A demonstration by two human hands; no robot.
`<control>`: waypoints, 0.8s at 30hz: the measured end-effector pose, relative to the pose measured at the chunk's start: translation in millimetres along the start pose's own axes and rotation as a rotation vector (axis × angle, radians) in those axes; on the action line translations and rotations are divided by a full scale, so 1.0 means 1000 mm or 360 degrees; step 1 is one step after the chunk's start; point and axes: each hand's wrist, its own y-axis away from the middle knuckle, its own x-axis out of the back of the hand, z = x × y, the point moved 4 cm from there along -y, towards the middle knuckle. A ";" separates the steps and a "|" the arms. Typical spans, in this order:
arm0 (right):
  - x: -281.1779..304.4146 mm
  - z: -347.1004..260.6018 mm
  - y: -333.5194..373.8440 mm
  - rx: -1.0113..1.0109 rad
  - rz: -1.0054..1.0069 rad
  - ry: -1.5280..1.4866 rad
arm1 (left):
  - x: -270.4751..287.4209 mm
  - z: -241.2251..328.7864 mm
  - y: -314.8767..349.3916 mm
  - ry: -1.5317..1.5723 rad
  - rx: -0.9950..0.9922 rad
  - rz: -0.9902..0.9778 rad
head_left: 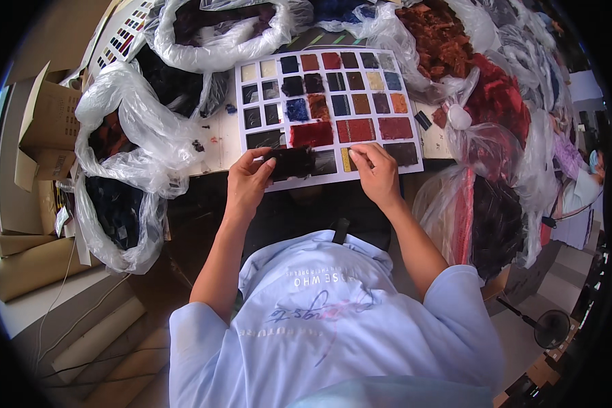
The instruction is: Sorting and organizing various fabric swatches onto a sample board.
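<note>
A white sample board lies in front of me, covered with rows of small fabric swatches in cream, red, rust, blue and dark tones. At its near left edge, my left hand pinches a dark, fuzzy fabric swatch between thumb and fingers. The swatch lies over the bottom row, hiding part of it. My right hand is closed over the bottom row, fingertips together beside a narrow yellow swatch. Whether those fingertips hold anything is hidden. A wide deep-red swatch sits just above, between the hands.
Clear plastic bags of dark and rust material crowd the left. More bags hold rust-brown pieces and red pieces at the right. A cardboard box stands far left; another swatch card lies behind. A fan is lower right.
</note>
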 end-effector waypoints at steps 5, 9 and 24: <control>0.004 0.014 0.030 0.0224 0.0008 0.0129 | -0.052 -0.008 -0.009 -0.0700 -0.0323 -0.0021; -0.005 0.004 0.024 0.0257 -0.0179 0.0239 | -0.061 -0.003 -0.006 -0.1020 -0.0436 0.0063; -0.039 -0.003 -0.008 0.0411 -0.0629 0.0553 | -0.069 0.004 0.004 -0.1692 -0.1290 -0.0082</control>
